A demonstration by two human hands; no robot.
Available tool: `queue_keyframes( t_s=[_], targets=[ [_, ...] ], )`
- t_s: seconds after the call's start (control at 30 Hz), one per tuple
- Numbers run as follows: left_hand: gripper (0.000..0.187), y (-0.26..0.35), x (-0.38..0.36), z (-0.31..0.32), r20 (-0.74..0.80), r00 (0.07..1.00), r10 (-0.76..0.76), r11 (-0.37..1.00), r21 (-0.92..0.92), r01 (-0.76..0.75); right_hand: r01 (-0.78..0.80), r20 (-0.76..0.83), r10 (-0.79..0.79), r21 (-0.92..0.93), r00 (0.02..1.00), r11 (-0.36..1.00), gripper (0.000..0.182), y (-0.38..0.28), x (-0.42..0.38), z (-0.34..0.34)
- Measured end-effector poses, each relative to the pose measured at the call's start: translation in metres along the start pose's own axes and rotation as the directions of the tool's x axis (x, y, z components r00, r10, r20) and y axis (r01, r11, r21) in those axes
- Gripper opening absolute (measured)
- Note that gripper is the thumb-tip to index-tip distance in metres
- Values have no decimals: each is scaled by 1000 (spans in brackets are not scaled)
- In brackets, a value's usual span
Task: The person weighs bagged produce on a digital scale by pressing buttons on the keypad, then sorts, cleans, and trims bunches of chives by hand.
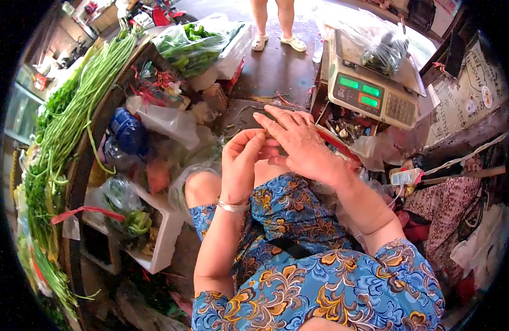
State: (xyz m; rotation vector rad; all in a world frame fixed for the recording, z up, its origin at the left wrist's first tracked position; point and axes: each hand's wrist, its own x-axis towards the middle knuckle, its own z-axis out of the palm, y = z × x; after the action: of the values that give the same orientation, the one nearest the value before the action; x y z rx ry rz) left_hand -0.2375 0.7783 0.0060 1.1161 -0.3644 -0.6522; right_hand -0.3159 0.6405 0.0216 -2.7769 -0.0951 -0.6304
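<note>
Above my lap, my two hands meet. My left hand (239, 161), with a silver bracelet (233, 206) at its wrist, has thumb and index finger pinched together; whatever lies between them is hidden or too small to name. Over its fingertips reaches my right hand (305, 142), its fingers stretched out and its palm turned away from view. I see no object in the right hand. Below both hands is a blue patterned dress (309, 281).
A digital scale (370, 94) with a bagged item (384, 49) stands front right. Long green beans (83, 110) lie along the left ledge, near bagged greens (193, 47). A white foam box (165, 234) sits lower left. Someone's legs (286, 19) stand ahead.
</note>
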Motion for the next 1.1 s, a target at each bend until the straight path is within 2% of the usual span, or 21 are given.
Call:
queue_keyframes(
  t_s=[0.1, 0.17, 0.2, 0.27, 0.37, 0.47, 0.6, 0.63, 0.67, 0.77, 0.87, 0.93, 1.0, 1.03, 1.1],
  targets=[
    [18, 2, 0, 1, 19, 998, -57, 993, -98, 58, 5, -4, -5, 9, 1000, 1000, 78, 1, -1, 2],
    [16, 2, 2, 4, -12, 999, -51, 998, -24, 50, 24, -59, -31, -120, 998, 993, 74, 3, -2, 9],
    [16, 2, 2, 4, 13, 999, -50, 999, -16, 50, 7, -76, -17, -133, 997, 991, 74, 2, -2, 10],
    [15, -2, 4, 5, -36, 998, -42, 996, 72, 44, 6, -38, -11, -126, 999, 992, 71, 2, -5, 7],
    [12, -9, 8, 6, 10, 999, -39, 998, 47, 38, -30, 5, 30, 178, 1000, 983, 75, 13, -12, 18],
    [11, -17, 15, 8, 43, 999, -33, 997, 70, 30, -160, 93, 136, 339, 986, 927, 82, 18, -18, 14],
    [10, -28, 32, 7, 12, 1000, 2, 981, 193, -4, -201, -58, 256, 462, 965, 864, 82, 46, -37, 7],
    [10, -32, 37, 7, 24, 1000, -1, 980, 197, -3, -248, -49, 342, 592, 938, 766, 73, 53, -42, 0],
    [9, -36, 42, 6, 18, 1000, 8, 977, 213, -11, -263, -135, 397, 554, 908, 790, 65, 65, -51, 3],
    [8, -50, 57, 6, 39, 999, 7, 970, 241, -16, -464, -106, 620, 568, 777, 679, 50, 94, -84, -19],
    [7, -69, 68, 9, 66, 998, -16, 968, 252, -1, -631, -158, 775, 492, 612, 599, 44, 120, -121, -36],
    [4, -83, 75, 6, 84, 995, -48, 950, 312, 19, -725, -200, 814, 374, 546, 578, 46, 140, -145, -41],
    [4, -92, 77, 5, 93, 994, -61, 943, 332, 27, -703, -364, 750, 280, 552, 654, 49, 148, -163, -47],
    [4, -93, 78, 7, 79, 995, -60, 942, 335, 30, -646, -405, 723, 332, 561, 687, 52, 163, -175, -38],
    [6, -102, 84, 2, 70, 995, -68, 944, 326, 42, -650, -438, 708, 304, 553, 696, 53, 174, -184, -37]
  ],
)
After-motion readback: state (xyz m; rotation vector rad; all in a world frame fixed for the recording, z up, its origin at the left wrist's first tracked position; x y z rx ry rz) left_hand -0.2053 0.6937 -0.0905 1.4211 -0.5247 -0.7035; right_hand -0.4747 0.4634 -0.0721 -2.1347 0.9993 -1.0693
